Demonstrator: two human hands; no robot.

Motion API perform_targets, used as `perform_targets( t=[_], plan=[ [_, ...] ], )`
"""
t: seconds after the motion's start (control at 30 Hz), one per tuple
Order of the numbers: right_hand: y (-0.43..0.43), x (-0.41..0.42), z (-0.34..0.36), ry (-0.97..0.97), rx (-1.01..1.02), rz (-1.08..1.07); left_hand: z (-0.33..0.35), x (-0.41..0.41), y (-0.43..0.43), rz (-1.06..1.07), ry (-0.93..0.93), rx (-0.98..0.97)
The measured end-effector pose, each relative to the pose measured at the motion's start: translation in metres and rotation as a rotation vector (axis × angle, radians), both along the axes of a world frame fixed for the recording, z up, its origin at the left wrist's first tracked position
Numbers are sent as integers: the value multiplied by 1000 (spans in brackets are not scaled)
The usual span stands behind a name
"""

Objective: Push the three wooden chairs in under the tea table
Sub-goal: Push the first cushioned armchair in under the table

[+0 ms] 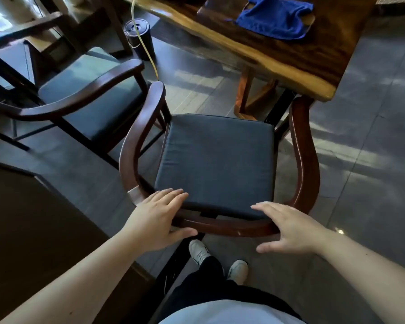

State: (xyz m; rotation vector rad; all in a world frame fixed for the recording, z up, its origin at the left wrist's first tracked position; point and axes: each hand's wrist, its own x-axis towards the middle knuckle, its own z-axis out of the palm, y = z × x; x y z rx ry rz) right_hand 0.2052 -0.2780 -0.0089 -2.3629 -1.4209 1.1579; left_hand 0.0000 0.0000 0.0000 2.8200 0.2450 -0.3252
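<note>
Both hands at the back rail of a wooden chair facing the tea table.

The near chair (216, 160) stands on the tiled floor (372, 148), its front just under the tea table's (278, 57) near corner. The left hand (158, 220) lies on the curved back rail at its left end, fingers spread over the dark cushion (216, 164), thumb under the rail. The right hand (292, 230) hovers at the rail's right end, fingers apart and not closed on it. A second chair (80, 94) stands to the left, clear of the table. A blue cloth (276, 17) lies on the tabletop.
</note>
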Motion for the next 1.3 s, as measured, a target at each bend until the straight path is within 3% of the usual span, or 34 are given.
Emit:
perform_targets(
  t=[0.1, 0.33, 0.43, 0.67, 0.87, 1.1, 1.3],
  plan=[
    [-7, -8, -15, -68, 57, 39, -9, -4, -12, -47, 79, 37],
    [-9, -18, -41, -194, 166, -112, -24, 2, -10, -144, -32, 121],
    [-7, -26, -45, -268, 200, -204, -25, 10, 1, -204, 86, 121],
    [0, -41, -44, -336, 180, -329, -31, 21, 20, -402, 163, 160],
    [55, -61, -42, -374, 152, -483, -23, 36, 83, -431, 178, 166],
    [128, -60, -42, -376, 129, -468, -11, 69, 164, -454, 152, 250],
    [135, -51, -50, -352, 195, -369, -17, 73, 183, -477, 86, 210]
  ],
)
